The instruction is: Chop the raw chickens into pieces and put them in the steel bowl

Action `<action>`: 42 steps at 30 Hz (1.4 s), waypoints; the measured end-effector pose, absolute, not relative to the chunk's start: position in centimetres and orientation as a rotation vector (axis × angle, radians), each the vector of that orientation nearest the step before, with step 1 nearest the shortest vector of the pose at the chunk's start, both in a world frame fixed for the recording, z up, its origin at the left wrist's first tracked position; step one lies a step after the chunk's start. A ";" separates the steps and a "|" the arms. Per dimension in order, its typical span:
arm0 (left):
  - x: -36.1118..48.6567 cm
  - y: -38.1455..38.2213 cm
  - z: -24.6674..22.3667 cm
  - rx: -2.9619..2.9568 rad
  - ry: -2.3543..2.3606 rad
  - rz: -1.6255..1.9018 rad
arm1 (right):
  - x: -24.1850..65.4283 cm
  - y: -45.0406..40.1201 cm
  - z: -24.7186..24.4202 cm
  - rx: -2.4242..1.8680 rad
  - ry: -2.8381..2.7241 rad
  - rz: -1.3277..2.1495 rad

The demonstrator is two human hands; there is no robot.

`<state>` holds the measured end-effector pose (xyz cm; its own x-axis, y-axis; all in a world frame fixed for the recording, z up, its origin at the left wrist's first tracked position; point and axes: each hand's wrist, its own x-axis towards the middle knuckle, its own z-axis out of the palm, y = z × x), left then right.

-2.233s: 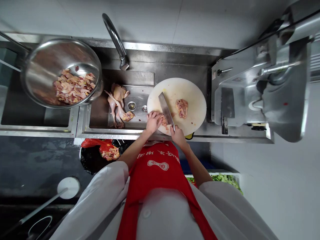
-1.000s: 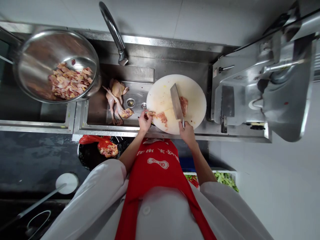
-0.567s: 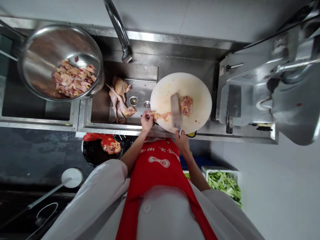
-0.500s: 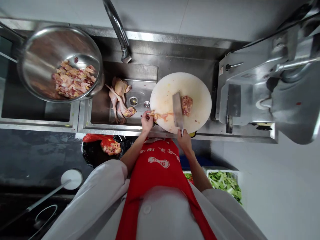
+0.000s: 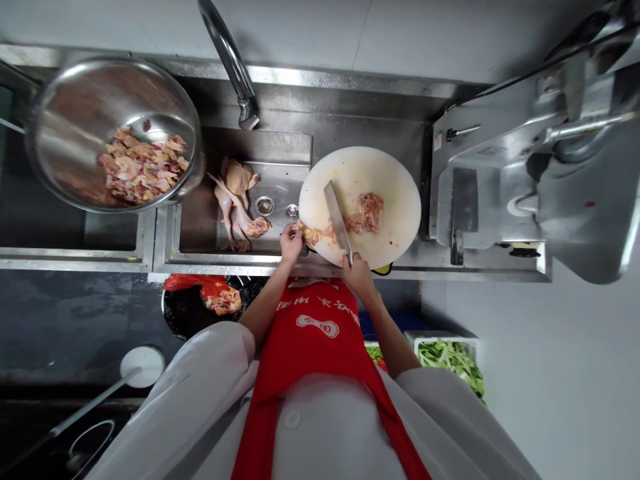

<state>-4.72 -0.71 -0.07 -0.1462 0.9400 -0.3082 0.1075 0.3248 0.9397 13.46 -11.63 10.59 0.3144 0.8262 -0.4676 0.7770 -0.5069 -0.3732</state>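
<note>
At the upper left of the frame, a steel pot (image 5: 67, 127) holds cut meat (image 5: 143, 170). Left of centre, our left hand (image 5: 291, 245) pinches the end of a strip of meat (image 5: 313, 235), fingers closed narrowly; the strip runs rightward from that grip, its long axis roughly sideways, over the white board (image 5: 393, 170). Our right hand (image 5: 359, 275), below, is wrapped around the handle of a cleaver (image 5: 338, 217), its blade slanting across the strip. Just right lies a meat chunk (image 5: 371, 212).

From the wearer's head, we are looking forward and steeply down in one view, with both hands (image 5: 324, 257) at arm's length, near the centre.
</note>
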 end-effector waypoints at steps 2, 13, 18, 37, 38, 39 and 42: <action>-4.7 0.2 0.3 0.965 1.537 0.979 | 15.3 -11.5 9.5 -2.430 -1.563 1.005; -6.3 1.1 0.9 0.959 1.488 0.925 | 18.5 -10.1 15.0 -2.515 -1.502 0.582; -7.2 0.4 2.0 0.898 1.455 0.882 | 12.8 -10.1 13.6 -2.305 -1.434 0.796; 0.5 0.9 5.0 1.052 1.334 0.938 | 21.0 -12.6 10.3 -2.549 -1.443 0.854; 0.4 0.7 4.3 1.062 1.368 0.918 | 20.6 -12.3 11.0 -2.551 -1.466 0.834; 0.1 0.4 3.8 1.084 1.395 0.911 | 20.3 -11.9 12.0 -2.543 -1.486 0.800; -0.9 -0.2 2.8 1.182 1.441 0.943 | 18.9 -10.3 15.0 -2.437 -1.496 0.632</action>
<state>-0.85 -0.18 2.85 -0.0160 0.9758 -0.2179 0.1911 0.2169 0.9573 18.88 -10.33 14.96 0.3917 0.8863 -0.2469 0.7951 -0.4611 -0.3939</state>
